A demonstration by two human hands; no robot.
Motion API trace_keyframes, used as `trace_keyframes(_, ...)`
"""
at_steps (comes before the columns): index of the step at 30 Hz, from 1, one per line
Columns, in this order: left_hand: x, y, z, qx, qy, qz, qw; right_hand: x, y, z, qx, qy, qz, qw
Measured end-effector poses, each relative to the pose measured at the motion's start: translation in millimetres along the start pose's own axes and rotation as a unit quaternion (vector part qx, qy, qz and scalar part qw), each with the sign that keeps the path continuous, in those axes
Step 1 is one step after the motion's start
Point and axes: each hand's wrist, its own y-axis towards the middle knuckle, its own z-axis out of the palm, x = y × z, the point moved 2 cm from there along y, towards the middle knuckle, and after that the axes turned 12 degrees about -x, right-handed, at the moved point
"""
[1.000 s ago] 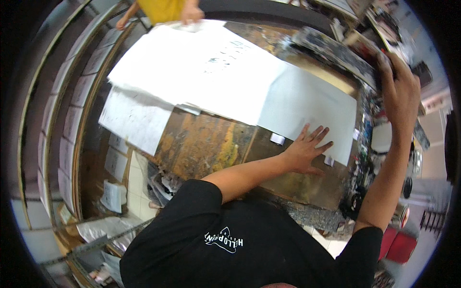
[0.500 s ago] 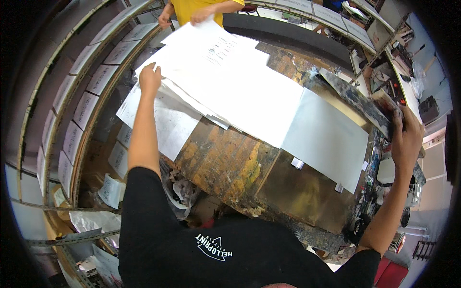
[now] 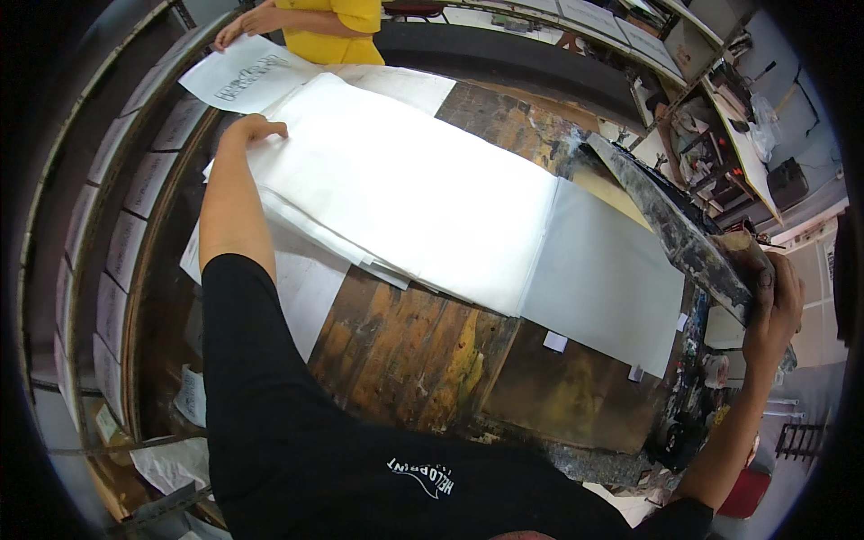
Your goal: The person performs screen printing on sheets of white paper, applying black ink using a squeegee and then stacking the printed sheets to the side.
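A stack of large white paper sheets (image 3: 405,189) lies across the table. My left hand (image 3: 254,131) is closed at the far left edge of the top sheet, its thumb over the paper. Beside the stack's right end is a pale grey sheet (image 3: 603,270), with small white tabs (image 3: 555,341) along its near edge. Over at the right, my right hand (image 3: 779,301) grips the near end of a paint-stained frame (image 3: 670,225), which is raised and tilted above the grey sheet. The fingers' far side is partly hidden.
Across the table a person in a yellow shirt (image 3: 333,31) holds a printed sheet (image 3: 238,76). Racks of printed sheets (image 3: 148,184) line the left side. The wooden tabletop (image 3: 396,333) is stained. Cluttered shelves (image 3: 720,135) stand at the right.
The printed sheet has moved off the stack to the left in the other person's hands, baring a blank white sheet. My left hand has shifted slightly left; my right hand keeps the frame raised.
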Motion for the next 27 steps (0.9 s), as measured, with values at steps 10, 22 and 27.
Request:
trace_keyframes(10, -94.3, -69.2, -20.9, -0.196, 0.195, 0.029, 0.960, 8.6, -1.9, -1.5, -0.011, 0.014, 0.006, 1.000)
trace_keyframes(22, -109.0, -101.0, 24.8, -0.334, 0.199, 0.106, 0.915, 34.3, -15.1, -7.0, -0.008, 0.014, -0.005, 1.000)
trace_keyframes(27, -73.5, -62.4, 4.5, -0.227, 0.007, 0.019, 0.974, 35.6, -14.0, -7.2, -0.016, 0.020, -0.014, 1.000)
